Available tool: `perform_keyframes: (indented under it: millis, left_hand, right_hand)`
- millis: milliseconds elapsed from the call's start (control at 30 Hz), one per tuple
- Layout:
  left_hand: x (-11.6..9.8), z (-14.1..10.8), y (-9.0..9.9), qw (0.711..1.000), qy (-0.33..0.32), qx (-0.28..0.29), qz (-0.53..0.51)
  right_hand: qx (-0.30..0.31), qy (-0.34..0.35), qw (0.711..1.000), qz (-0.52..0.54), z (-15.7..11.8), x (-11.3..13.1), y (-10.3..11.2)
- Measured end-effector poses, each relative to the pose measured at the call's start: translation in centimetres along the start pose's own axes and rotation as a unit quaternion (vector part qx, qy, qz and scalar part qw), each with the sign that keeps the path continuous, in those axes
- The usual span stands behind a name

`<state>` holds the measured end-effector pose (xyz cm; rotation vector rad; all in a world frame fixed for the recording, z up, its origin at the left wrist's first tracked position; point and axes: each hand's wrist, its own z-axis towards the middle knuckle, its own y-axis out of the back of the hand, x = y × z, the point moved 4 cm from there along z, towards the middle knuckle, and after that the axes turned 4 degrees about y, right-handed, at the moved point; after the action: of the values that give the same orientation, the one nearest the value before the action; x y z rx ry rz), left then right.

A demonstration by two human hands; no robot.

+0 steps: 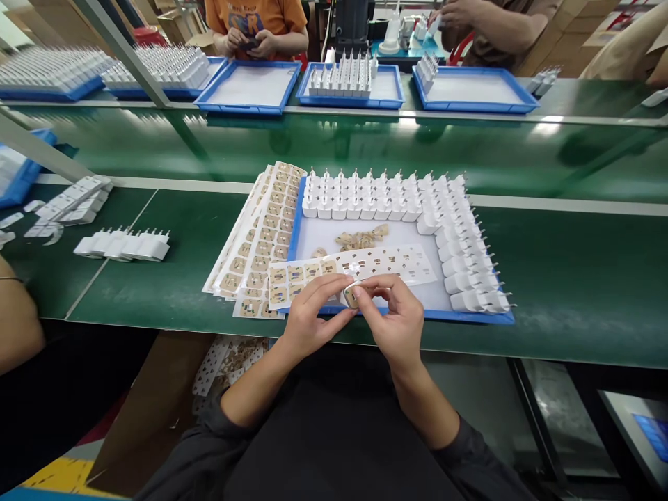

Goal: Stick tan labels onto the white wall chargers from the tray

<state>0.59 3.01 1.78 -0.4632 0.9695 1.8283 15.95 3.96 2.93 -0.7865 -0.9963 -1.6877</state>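
Between my two hands is a small white plug adapter (346,295) with a tan sticker on the face toward me. My left hand (316,313) grips its left side with thumb and fingers. My right hand (394,316) pinches it from the right, thumb pressed on the sticker. Just behind my hands lies a sticker sheet (380,261), tan stickers at its left part and bare backing at its right. It rests across a blue-rimmed tray (296,233). Rows of white plug adapters (360,198) stand along the tray's back and right sides. Crumpled tan scraps (362,238) lie inside.
More sticker sheets (261,236) are stacked left of the tray. Another group of adapters (122,243) sits on the green table further left. Beyond a rail, blue trays (248,87) line the far side, where co-workers' hands (250,43) are busy. A person's arm (18,316) shows at left.
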Motion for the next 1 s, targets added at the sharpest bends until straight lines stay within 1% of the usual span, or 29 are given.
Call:
perform_keyframes:
  millis: [100,167,233,267,367,400,433,500,600,700,867,1000]
  left_hand:
    - [0.1,0.0,0.0,1.0,-0.001,-0.005,0.002]
    - [0.3,-0.2,0.0,1.0,0.002,-0.011,-0.006]
    - [0.7,-0.4,0.0,0.999,0.019,-0.02,-0.025]
    - [1.0,-0.6,0.0,0.998,0.034,-0.028,-0.038]
    - [1.9,-1.1,-0.1,0.992,0.079,-0.05,-0.08]
    - [2.1,-1.3,-0.1,0.991,0.084,-0.054,-0.089]
    - [2.1,-1.4,-0.2,0.99,0.083,-0.056,-0.095]
    - [1.9,-1.5,-0.4,0.991,0.067,-0.061,-0.095]
    - [1.2,-1.2,-0.6,0.995,0.018,-0.074,-0.069]
    - [0.4,-0.9,-0.6,0.995,-0.029,-0.085,-0.031]
    - [0.0,-0.7,-0.7,0.994,-0.051,-0.095,0.011]
    - [-0.1,-0.9,-0.8,0.993,-0.059,-0.093,0.033]
  right_hand:
    - [-0.007,0.049,0.998,-0.043,0.1,0.5,-0.1]
    - [-0.005,0.049,0.998,-0.043,0.1,0.5,-0.2]
    - [0.013,0.009,1.0,-0.002,0.2,0.0,-0.1]
    - [0.034,-0.015,0.999,0.029,0.2,-0.3,-0.2]
    - [0.108,-0.073,0.983,0.13,0.2,-1.1,-0.6]
    - [0.12,-0.085,0.976,0.16,0.2,-1.3,-0.7]
    - [0.118,-0.095,0.971,0.184,0.2,-1.6,-0.7]
    - [0.09,-0.104,0.966,0.217,0.2,-2.0,-0.9]
    - [0.057,-0.112,0.964,0.236,0.2,-2.2,-1.3]
    - [0.051,-0.118,0.962,0.242,0.1,-1.9,-1.7]
    - [0.033,-0.1,0.968,0.228,0.2,-1.5,-1.8]
    - [0.015,-0.096,0.97,0.223,0.1,-1.8,-1.9]
